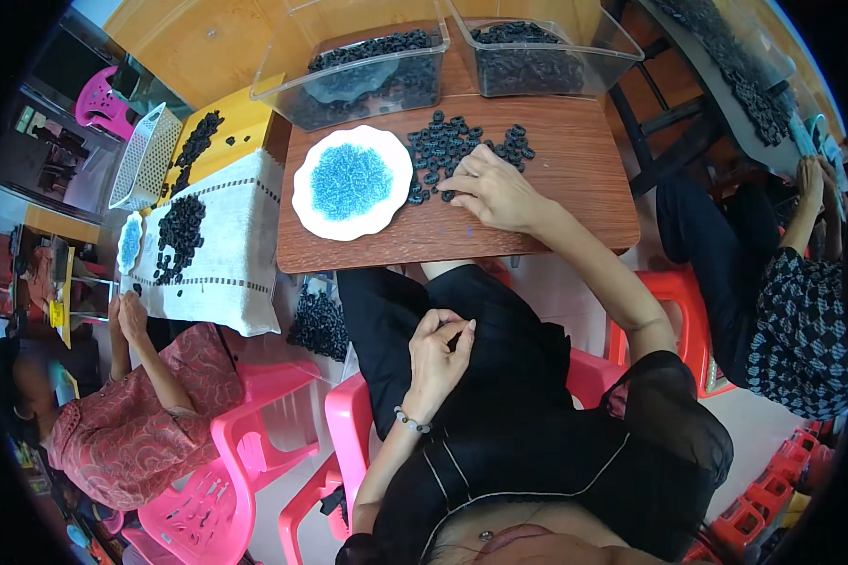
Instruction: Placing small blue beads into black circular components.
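Observation:
My right hand (496,193) reaches over the brown wooden table (367,256). Its thumb and fingertips close on a small black ring-shaped part (448,196) at the near side of a loose pile of black parts (443,141). To the left of that pile stands a white scalloped plate (303,202) with tiny blue translucent pieces (351,182) heaped in it. Above my lap, my left hand (436,360) is closed, thumb against curled fingers. A dark spot shows between them, but I cannot tell whether it is a held part or the black trousers behind.
Two clear plastic bins (372,102) (556,80) of black parts stand at the table's far edge. On the left, a person (141,405) sits by a cloth-covered table (236,226) with black parts and a small plate. Another person (801,320) works at the right. Pink chairs (245,461) are nearby.

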The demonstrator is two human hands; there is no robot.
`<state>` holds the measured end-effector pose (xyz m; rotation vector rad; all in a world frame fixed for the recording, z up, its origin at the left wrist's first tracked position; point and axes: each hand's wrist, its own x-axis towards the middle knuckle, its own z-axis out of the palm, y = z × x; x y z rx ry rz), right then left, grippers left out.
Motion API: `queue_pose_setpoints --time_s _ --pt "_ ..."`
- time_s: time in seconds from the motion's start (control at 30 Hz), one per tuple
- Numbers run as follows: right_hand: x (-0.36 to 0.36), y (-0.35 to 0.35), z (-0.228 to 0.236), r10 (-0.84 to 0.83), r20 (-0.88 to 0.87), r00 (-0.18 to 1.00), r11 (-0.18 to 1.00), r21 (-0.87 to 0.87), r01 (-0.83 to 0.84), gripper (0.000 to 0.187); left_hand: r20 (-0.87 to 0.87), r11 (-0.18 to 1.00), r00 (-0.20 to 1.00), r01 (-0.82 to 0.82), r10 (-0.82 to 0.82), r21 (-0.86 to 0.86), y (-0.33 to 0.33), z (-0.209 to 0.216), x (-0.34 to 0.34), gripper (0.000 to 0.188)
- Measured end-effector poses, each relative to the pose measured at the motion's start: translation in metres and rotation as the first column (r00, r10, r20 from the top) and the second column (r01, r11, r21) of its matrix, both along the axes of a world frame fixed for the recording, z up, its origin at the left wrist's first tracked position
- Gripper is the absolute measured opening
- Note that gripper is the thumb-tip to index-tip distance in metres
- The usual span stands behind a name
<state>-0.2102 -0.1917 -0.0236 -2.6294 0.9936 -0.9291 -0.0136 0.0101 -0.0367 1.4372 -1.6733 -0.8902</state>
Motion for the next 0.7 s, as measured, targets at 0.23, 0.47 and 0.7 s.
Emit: queue_pose_setpoints --time_s 0.23,0.47,0.7 --pt "0.001 0.001 -0.005 -0.017 -0.026 1.0 0.999 0.032 0.018 0.017 -0.091 0.998 0.994 -0.059 0.058 -0.008 -0.007 -0.007 0.006 0.013" --pt "0.002 0.042 0.021 0.089 0.174 0.981 0.989 0.104 -0.108 0.014 -0.59 0.946 0.78 -0.008 0.208 0.323 -0.024 -0.005 0.01 0.032" --pt "0.013 0.092 0.024 0.299 0.227 0.927 0.952 0.001 -0.307 0.021 -0.847 0.85 0.48 0.326 0.227 0.413 -0.024 0.006 0.016 0.039"
